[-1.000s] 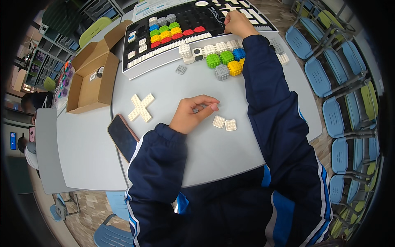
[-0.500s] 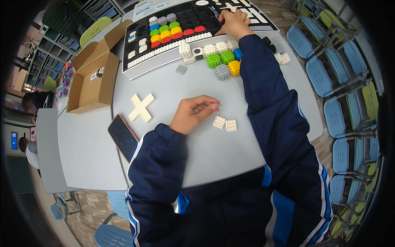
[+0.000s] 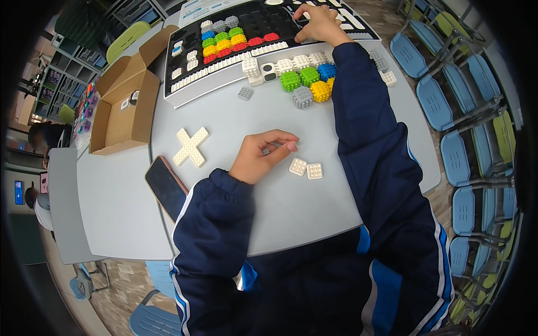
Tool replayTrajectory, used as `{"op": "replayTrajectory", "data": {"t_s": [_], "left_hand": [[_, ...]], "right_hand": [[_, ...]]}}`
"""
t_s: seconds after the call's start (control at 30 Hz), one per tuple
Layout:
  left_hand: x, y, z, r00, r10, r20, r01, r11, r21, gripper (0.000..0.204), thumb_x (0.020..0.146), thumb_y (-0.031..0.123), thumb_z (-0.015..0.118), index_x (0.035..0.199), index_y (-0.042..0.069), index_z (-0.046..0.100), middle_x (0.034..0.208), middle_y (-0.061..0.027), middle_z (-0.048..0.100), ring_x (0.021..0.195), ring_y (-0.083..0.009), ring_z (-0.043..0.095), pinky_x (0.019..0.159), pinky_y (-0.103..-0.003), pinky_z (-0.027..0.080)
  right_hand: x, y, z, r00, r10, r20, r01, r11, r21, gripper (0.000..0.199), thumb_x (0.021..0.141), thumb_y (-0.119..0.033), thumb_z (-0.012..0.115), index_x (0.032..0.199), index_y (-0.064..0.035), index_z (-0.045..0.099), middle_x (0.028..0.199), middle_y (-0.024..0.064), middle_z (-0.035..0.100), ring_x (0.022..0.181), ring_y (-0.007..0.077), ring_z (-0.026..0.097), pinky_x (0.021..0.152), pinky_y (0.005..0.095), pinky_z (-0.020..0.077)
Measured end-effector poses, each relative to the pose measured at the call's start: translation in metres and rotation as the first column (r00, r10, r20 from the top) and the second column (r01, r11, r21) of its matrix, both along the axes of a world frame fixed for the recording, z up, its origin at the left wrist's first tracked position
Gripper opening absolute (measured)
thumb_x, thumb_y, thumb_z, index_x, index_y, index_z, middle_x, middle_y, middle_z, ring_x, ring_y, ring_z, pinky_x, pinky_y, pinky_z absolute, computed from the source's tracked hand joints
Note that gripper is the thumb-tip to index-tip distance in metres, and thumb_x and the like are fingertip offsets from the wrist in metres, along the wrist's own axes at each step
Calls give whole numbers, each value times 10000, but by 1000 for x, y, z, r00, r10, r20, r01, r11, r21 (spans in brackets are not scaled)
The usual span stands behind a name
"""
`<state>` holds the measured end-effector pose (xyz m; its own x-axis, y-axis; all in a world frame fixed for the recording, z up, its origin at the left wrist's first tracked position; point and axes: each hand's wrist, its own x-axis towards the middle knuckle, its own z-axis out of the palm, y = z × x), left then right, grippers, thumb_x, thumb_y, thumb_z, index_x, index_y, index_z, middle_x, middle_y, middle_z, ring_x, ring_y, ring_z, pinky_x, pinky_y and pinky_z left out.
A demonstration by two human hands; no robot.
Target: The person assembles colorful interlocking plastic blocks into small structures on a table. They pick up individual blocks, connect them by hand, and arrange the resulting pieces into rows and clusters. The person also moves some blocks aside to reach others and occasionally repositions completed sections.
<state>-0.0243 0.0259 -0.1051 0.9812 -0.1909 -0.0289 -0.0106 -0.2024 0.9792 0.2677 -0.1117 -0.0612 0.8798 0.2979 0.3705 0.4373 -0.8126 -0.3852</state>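
Observation:
My left hand (image 3: 262, 155) rests on the grey table (image 3: 224, 115) with its fingers curled in toward the thumb; nothing shows clearly inside it. Just right of it lie two small white studded square tiles (image 3: 306, 168). My right hand (image 3: 317, 23) reaches far across to the black tray (image 3: 263, 22), fingertips down on its dark surface; what they touch is hidden. Rows of coloured bricks (image 3: 230, 40) fill the tray's left part. Under my right sleeve sits a cluster of loose bricks: white (image 3: 252, 70), green (image 3: 300, 78), blue (image 3: 326, 70), yellow (image 3: 320, 91), grey (image 3: 302, 98).
A white cross-shaped piece (image 3: 190, 147) and a dark phone (image 3: 166, 187) lie left of my left hand. An open cardboard box (image 3: 126, 109) stands at the table's left. A small grey tile (image 3: 245, 93) lies before the tray. Blue chairs (image 3: 465, 140) line the right side.
My right hand has slid a little farther and to the left over the black tray. My left hand and the pieces on the table have stayed where they were.

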Motion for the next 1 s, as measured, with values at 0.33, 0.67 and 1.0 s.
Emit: {"op": "replayTrajectory", "data": {"t_s": [0.33,0.67,1.0], "left_hand": [[0,1,-1,1000,0,9,-1,1000,15,183,953,95,623,1086,-10,690,992,-70,697,913,-111,660,749,-208,492],[1,1,-3,999,-7,40,5,999,43,182,953,101,625,1079,-14,689,989,-74,700,905,-105,661,727,-202,485],[1,1,-5,999,-4,38,2,999,52,176,949,94,629,1075,-13,691,993,-73,701,893,-100,660,718,-195,478]], "right_hand": [[-2,-4,6,977,184,-104,-181,983,38,274,585,-186,864,763,-123,666,759,38,699,837,252,667,951,548,348],[-24,3,13,996,72,51,-67,993,-96,254,652,-151,815,860,-85,685,908,109,714,941,312,686,878,550,472],[-15,-7,8,993,110,29,-110,994,-18,277,641,-112,793,898,-113,691,941,98,712,934,301,688,848,503,501]]}}
